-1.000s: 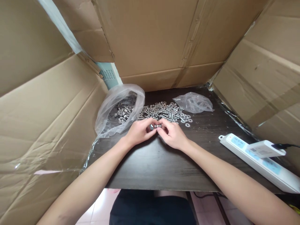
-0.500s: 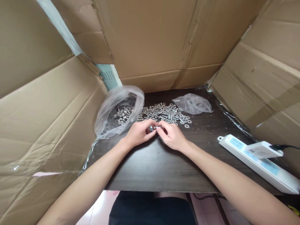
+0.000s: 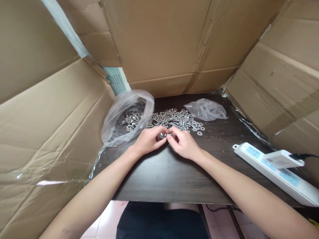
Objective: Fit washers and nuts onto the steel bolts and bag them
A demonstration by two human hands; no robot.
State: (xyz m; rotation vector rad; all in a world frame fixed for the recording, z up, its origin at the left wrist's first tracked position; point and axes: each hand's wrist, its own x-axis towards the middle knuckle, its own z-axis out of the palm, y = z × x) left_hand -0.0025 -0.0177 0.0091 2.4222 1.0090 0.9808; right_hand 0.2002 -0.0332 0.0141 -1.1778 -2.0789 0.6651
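My left hand and my right hand meet above the dark table, fingertips nearly touching. Between them is a small silver bolt, with thumb and index finger of each hand closed on it. Whether a nut or washer sits on the bolt is too small to tell. Just beyond the fingers lies a loose pile of bolts, nuts and flat washers. To the left of the pile, a clear plastic bag stands with its mouth wide, holding more silver fasteners.
A crumpled clear bag lies at the back right. On the right, a white power strip carries a plugged-in white adapter with a black cable. Cardboard walls enclose the table at the back and both sides.
The view has shifted very slightly. Both hands keep nearly the same place, and a little more of the bolt shows between the fingertips.
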